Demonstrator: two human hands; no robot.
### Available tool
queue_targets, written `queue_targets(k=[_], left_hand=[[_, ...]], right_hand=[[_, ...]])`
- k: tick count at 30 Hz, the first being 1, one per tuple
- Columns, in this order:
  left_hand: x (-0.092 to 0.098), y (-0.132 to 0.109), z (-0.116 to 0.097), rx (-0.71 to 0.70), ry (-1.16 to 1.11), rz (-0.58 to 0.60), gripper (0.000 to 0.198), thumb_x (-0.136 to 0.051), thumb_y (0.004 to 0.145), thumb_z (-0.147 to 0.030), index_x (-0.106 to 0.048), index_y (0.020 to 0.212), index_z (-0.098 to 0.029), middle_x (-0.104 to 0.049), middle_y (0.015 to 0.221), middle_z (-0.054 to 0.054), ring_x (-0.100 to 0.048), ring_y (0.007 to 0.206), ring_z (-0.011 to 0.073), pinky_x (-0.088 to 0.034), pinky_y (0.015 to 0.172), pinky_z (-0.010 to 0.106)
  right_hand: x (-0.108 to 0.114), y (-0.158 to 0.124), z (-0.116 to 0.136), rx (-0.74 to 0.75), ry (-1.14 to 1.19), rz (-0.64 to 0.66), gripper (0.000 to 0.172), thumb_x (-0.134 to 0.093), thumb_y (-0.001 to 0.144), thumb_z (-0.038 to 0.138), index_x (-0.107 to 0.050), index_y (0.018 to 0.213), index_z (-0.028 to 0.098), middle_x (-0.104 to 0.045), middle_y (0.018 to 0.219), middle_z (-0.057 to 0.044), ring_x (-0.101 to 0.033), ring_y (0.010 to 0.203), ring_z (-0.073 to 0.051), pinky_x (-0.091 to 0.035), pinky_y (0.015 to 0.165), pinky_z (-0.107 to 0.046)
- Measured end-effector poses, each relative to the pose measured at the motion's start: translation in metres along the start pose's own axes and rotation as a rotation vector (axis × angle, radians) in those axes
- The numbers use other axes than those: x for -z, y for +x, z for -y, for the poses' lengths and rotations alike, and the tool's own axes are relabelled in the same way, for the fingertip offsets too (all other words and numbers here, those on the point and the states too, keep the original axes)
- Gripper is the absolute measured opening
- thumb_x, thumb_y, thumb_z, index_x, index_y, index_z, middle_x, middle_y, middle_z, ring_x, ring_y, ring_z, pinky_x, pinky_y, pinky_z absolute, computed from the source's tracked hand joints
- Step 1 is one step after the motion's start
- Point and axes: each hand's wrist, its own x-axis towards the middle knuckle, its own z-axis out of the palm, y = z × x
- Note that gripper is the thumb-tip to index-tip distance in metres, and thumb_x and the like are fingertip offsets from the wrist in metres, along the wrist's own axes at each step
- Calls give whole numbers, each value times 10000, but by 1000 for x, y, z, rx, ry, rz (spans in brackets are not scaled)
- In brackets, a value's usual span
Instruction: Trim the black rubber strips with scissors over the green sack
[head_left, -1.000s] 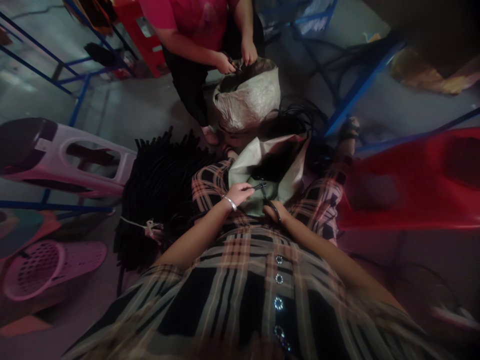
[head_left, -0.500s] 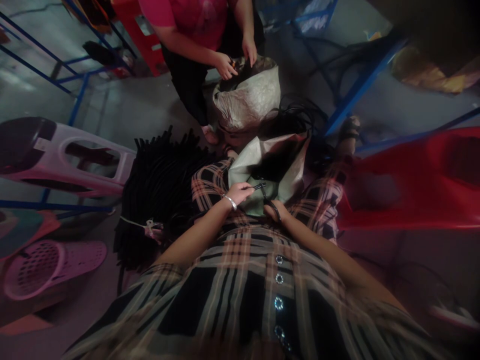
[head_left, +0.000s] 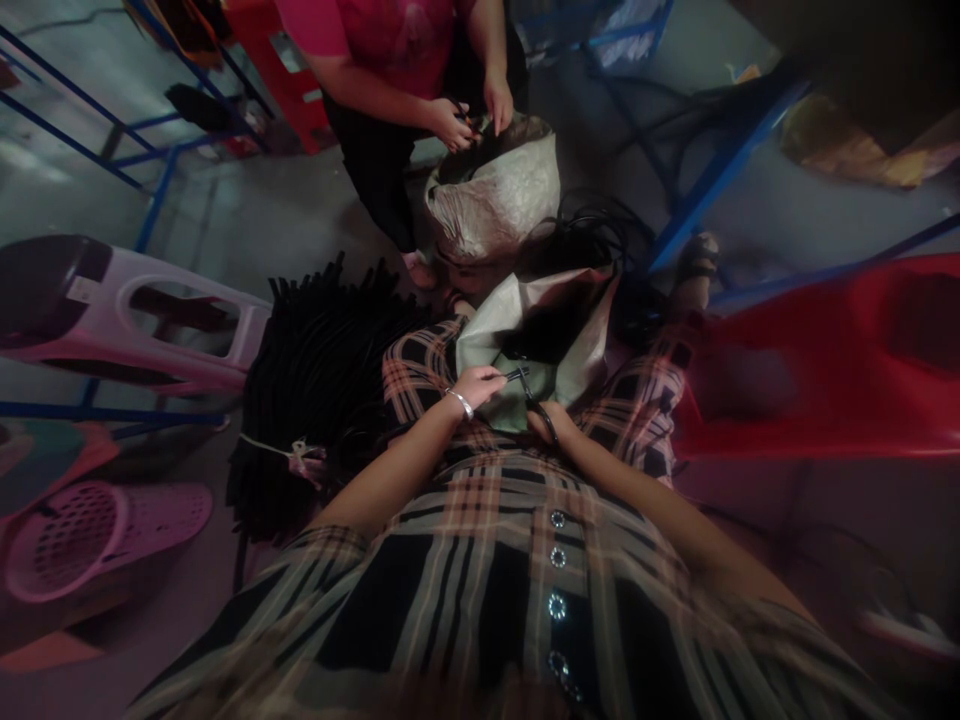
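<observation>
My left hand (head_left: 480, 384), with a bracelet at the wrist, pinches a short black strip (head_left: 516, 376) that looks like cord or tubing. My right hand (head_left: 549, 416) is closed round the black handles of a pair of scissors (head_left: 534, 400), whose blades meet the strip's end. Both hands are over an open pale sack (head_left: 489, 338) between my knees; its inside is dark. Left of my leg lies a thick bundle of long black strips (head_left: 315, 370), tied with a light string (head_left: 270, 446).
Across from me, a person in a pink shirt (head_left: 390, 50) works over a second pale sack (head_left: 502, 200). A grey-and-pink stool (head_left: 120, 350) and a pink basket (head_left: 161, 510) stand left. At right are a red plastic seat (head_left: 817, 370) and a blue metal frame (head_left: 727, 170).
My hands stay nearly in place; the scissor handles have shifted slightly left and look closer together. The other person's hand holding a small tool has turned a little.
</observation>
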Motion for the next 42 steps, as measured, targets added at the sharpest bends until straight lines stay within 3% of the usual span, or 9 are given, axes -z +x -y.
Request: queue_targets(k=[12, 21, 25, 33, 38, 42], left_hand=[[1, -1, -3, 11, 26, -11, 241, -655, 666, -325, -641, 796, -123, -498, 502, -48, -372, 361, 35, -262, 387, 177], [3, -7, -16, 2, -51, -9, 215, -640, 694, -309, -613, 800, -123, -457, 477, -63, -368, 354, 32, -246, 378, 177], [-1, -9, -19, -3, -46, 3, 217, -639, 689, -306, -614, 799, -121, -472, 503, -55, -364, 359, 28, -241, 376, 177], [-7, -8, -7, -24, 10, 6, 268, -636, 675, -358, -633, 817, -131, -495, 537, -51, -376, 381, 33, -270, 387, 178], [-7, -7, -7, -31, 37, -10, 277, -626, 671, -356, -642, 831, -130, -483, 534, -54, -369, 386, 36, -274, 393, 178], [-8, -8, -7, -40, 64, -25, 275, -609, 678, -356, -648, 828, -129, -488, 541, -49, -375, 397, 41, -283, 405, 182]], right_hand=[[-4, 2, -9, 50, 4, -50, 308, -441, 755, 364, -434, 517, 167, -431, 489, 15, -380, 472, -81, -277, 461, -204], [2, 3, 2, -77, 149, 141, 201, -481, 730, 263, -574, 606, 136, -559, 527, -21, -503, 521, -110, -361, 486, -193], [2, -5, 10, -47, 182, 188, 181, -502, 746, 287, -587, 677, 143, -589, 582, -16, -525, 558, -111, -387, 514, -186], [4, -7, 14, 35, 131, 189, 174, -483, 766, 261, -569, 665, 149, -597, 642, -28, -536, 591, -115, -399, 541, -191], [2, -5, 11, -21, 128, 210, 174, -469, 763, 258, -568, 673, 148, -597, 627, -29, -537, 582, -122, -406, 546, -202], [2, -3, 7, 46, 63, 181, 171, -460, 755, 259, -551, 657, 152, -581, 638, -23, -518, 592, -122, -389, 547, -205]])
